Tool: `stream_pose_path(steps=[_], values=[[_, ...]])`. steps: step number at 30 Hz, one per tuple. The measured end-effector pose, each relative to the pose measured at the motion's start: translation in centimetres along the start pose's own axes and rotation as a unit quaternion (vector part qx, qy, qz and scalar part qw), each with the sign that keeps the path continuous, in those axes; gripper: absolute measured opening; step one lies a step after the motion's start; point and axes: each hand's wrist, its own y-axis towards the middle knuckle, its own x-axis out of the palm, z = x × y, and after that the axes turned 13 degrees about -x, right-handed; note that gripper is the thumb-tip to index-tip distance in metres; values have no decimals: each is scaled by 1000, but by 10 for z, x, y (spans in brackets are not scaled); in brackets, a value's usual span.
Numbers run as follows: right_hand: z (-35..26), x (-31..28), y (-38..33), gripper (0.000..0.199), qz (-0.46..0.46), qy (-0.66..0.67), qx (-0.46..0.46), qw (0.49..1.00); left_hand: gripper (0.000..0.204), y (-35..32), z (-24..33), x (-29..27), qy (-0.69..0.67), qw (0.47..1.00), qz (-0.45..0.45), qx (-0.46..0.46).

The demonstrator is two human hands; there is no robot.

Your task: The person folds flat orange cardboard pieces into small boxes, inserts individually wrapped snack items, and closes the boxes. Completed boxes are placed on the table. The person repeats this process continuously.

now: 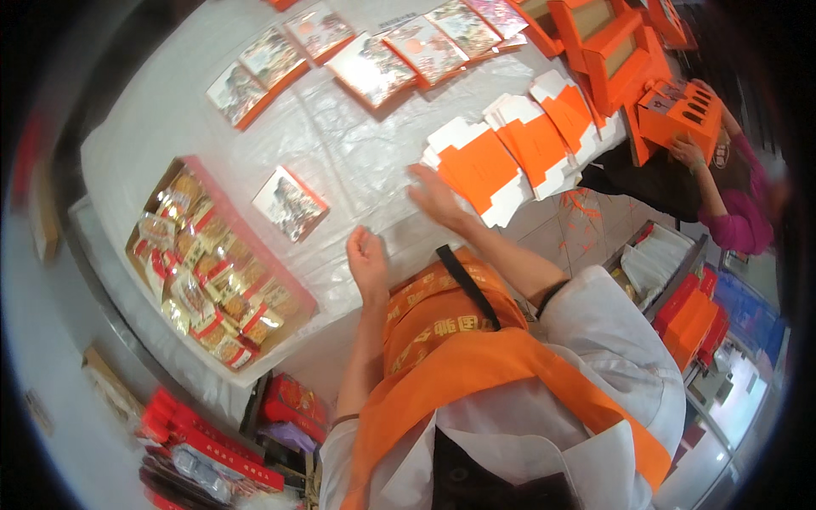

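My right hand (437,199) reaches over the table beside a stack of flat, unfolded orange and white cartons (478,170); its fingers are stretched out, at the stack's left edge. Whether they touch the cardboard I cannot tell. To its left, my left hand (367,260) is held loosely curled above the table's near edge, with nothing seen in it. A small printed box (290,202) with orange sides lies a little to the left of that hand. Farther left, an open carton (286,285) holds many clear-wrapped round pastries (219,255).
Rows of printed boxes (371,70) lie at the table's (161,119) far side. More flat cartons (531,146) overlap toward the right, near stacked orange boxes (608,64). A co-worker at the right holds an orange box (680,113). Red packaging (212,446) sits below left.
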Motion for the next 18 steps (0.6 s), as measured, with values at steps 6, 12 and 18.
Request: stream_pose_path(steps=[6,12,18], values=[[102,-181,-44,65,54,-351,51,933,37,-11,-4,81,103,991,-89,-3],[144,-214,-67,71,-23,-318,29,947,33,-17,-10,122,158,984,-87,-10],[151,-219,-63,67,17,-356,19,934,31,-21,-9,147,137,985,-105,4]])
